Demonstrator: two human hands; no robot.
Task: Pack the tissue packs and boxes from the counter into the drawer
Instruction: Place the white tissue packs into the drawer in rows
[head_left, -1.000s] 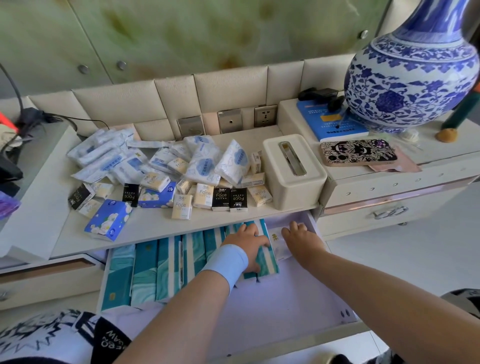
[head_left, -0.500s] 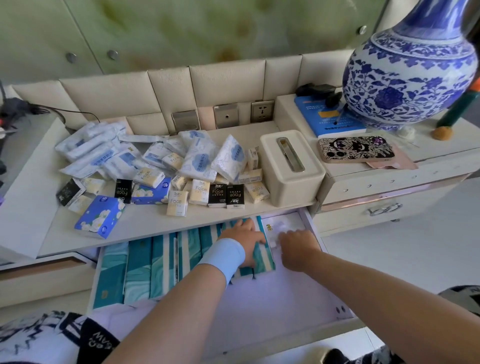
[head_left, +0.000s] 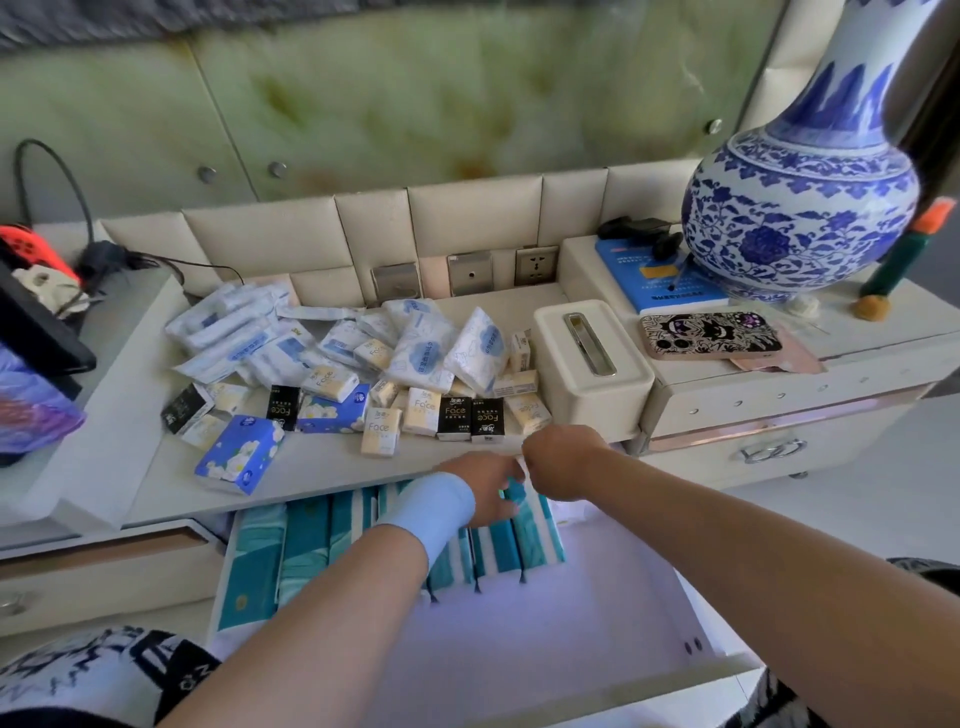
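Grip: left hand (head_left: 480, 486) presses on teal packs (head_left: 519, 543), fingers loosely bent; right hand (head_left: 561, 460) is curled tight, and I cannot tell what it holds.
Packs: teal row fills the drawer's (head_left: 571, 623) back-left; loose packs (head_left: 415, 364) heap toward the counter's (head_left: 322, 467) back edge.
Risk: black packs (head_left: 470, 418) sit at the counter's front edge, just beside the right hand; a brush would likely knock them off.
Around: dispenser (head_left: 592, 358) at the counter's right end; phone (head_left: 711, 335) and vase (head_left: 800, 208) beyond.
Obstacle: counter overhang covers the drawer's back.

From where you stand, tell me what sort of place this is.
Likely a home bedroom: padded wall panel with sockets, low cabinet beside an open drawer, blue-and-white vase.
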